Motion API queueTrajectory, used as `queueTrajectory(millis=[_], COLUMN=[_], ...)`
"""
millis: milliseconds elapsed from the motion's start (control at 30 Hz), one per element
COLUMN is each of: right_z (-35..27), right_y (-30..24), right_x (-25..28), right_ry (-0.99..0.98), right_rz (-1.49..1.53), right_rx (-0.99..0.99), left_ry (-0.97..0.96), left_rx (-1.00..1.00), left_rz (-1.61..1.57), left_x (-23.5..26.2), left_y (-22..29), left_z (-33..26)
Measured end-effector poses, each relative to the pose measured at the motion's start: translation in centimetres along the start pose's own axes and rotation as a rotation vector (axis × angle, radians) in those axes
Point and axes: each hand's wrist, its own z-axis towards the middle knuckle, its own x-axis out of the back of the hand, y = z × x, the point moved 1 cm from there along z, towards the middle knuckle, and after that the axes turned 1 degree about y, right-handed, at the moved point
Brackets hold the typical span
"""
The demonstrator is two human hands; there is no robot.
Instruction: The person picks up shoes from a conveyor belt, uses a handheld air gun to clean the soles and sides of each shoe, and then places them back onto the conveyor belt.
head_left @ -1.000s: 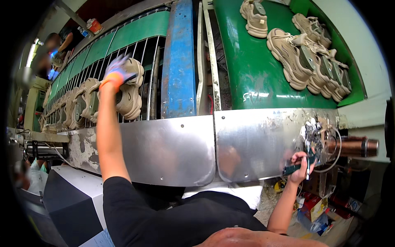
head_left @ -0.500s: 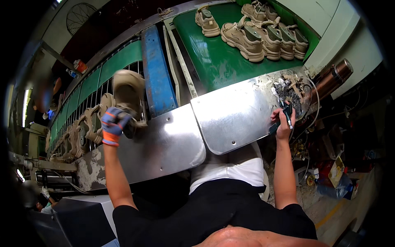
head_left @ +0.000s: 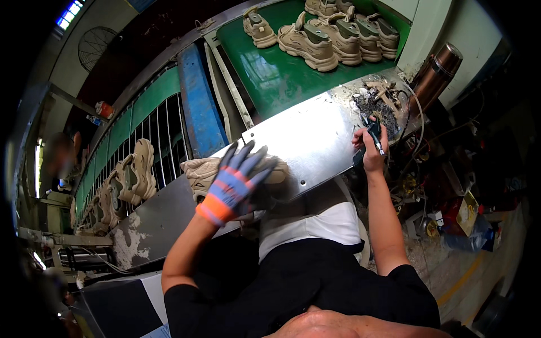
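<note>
My left hand (head_left: 234,183), in a grey glove with orange bands, lies over a beige sneaker (head_left: 196,170) on the metal tabletop (head_left: 307,132). Its fingers are spread out across the shoe and slightly blurred. The glove hides the middle of the sneaker; both ends show on either side of it. Closed around a small black hand tool with a metal nozzle (head_left: 374,130) is my bare right hand (head_left: 372,151). The tool is held above the right edge of the tabletop, beside a heap of dark scraps (head_left: 377,106).
Several beige sneakers (head_left: 307,44) stand on a green surface (head_left: 253,76) at the back. More sneakers (head_left: 138,172) line the wire rack on the left, beside a blue metal bar (head_left: 200,104). A copper-coloured cylinder (head_left: 439,70) and a pale hose (head_left: 420,121) are at the right.
My left hand has brought the sneaker rightward from the rack side onto the metal tabletop, and its fingers have spread. My right hand keeps its hold on the black tool.
</note>
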Motion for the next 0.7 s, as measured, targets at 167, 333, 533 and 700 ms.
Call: queueTrajectory(millis=[167,333,533,700], right_z=[0.1,-0.1,1.1,-2.7], right_y=[0.2,0.8,1.0,-2.9], right_x=[-0.7,-1.6,-0.4,-3.2], right_ry=[0.015,0.094,0.381,0.169], right_rz=[0.109,0.073,0.09,0.084], right_rx=[0.017,0.036,-0.04,-0.366], left_ry=[-0.16,0.542,1.103,0.916], left_rx=[0.031,0.014,0.442,0.372], left_rz=[0.038,-0.024,-0.502,-0.677], left_x=[-4.6,3.3,6.1,4.6], left_y=[-1.7,-2.9,-4.5,-6.3], left_z=[3.2,-1.3,-6.5,-5.3])
